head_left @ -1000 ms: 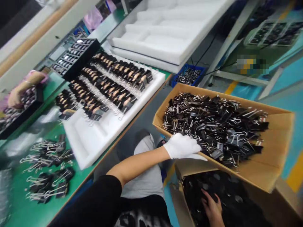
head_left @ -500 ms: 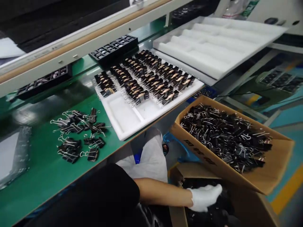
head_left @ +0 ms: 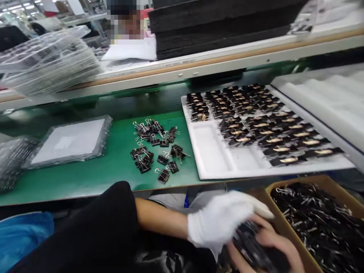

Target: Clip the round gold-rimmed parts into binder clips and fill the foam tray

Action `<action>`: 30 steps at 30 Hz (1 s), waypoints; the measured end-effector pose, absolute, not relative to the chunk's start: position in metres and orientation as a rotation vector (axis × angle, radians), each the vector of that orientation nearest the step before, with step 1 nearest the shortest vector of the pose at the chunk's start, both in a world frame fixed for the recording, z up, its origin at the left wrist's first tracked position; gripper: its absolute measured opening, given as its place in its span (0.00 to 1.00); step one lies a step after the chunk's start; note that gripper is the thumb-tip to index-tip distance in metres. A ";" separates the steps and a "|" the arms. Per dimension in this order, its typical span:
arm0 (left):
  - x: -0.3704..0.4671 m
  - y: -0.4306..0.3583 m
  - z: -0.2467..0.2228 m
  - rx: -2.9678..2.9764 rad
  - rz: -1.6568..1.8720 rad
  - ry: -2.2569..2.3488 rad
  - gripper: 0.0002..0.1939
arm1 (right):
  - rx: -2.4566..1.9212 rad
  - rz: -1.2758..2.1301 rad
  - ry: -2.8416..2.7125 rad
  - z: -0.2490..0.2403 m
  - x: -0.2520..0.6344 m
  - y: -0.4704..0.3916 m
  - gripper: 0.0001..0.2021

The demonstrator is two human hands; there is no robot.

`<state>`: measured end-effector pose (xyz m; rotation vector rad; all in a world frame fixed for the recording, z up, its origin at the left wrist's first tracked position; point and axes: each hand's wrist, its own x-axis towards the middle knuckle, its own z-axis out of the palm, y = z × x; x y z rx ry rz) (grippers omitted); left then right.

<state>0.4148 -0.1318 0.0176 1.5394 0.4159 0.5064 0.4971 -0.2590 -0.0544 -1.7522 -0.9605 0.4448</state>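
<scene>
Drop risk: black parts [head_left: 248, 246] could slip if the bare right hand [head_left: 280, 242] eases its grip, perhaps toward the carton [head_left: 338, 190] nearby.
Parts vs fingers: between the 2 hands, right fingers curled around them (blur hides exact contact).
Left hand [head_left: 227, 218]: gloved, against or just above the parts' upper side; can't tell whether fingers grasp.

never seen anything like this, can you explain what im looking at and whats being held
There is no machine here: a person works with two hands, seen from one camera worn on the head, looking forward and down. The white-gloved left hand is up against the right hand, which holds dark things too blurred to name. On the green table lie loose binder clips and a white tray partly filled with rows of clips. A cardboard box holds more.
</scene>
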 end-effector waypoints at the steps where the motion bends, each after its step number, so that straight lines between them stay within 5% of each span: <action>1: 0.397 -0.112 0.039 1.543 0.603 0.470 0.26 | -1.591 0.462 -1.044 -0.031 0.493 -0.227 0.22; 6: 0.351 0.001 0.094 1.353 0.769 0.685 0.21 | -1.105 0.747 -1.197 0.049 0.472 -0.060 0.20; 11: 0.347 0.105 0.086 1.080 0.589 0.817 0.19 | -1.209 0.785 -1.267 0.033 0.470 0.044 0.21; 16: 0.343 0.130 0.063 1.209 0.530 0.944 0.17 | -1.488 0.516 -1.515 0.012 0.469 0.054 0.15; 21: 0.333 0.124 0.059 1.735 0.670 0.793 0.10 | -1.648 0.273 -1.712 0.011 0.457 0.043 0.23; 25: 0.318 0.135 0.064 2.264 0.495 0.626 0.20 | -1.711 0.268 -1.812 0.008 0.452 0.037 0.32; 30: 0.308 0.145 0.052 2.158 0.485 0.652 0.24 | -1.496 0.374 -1.918 0.015 0.469 0.036 0.26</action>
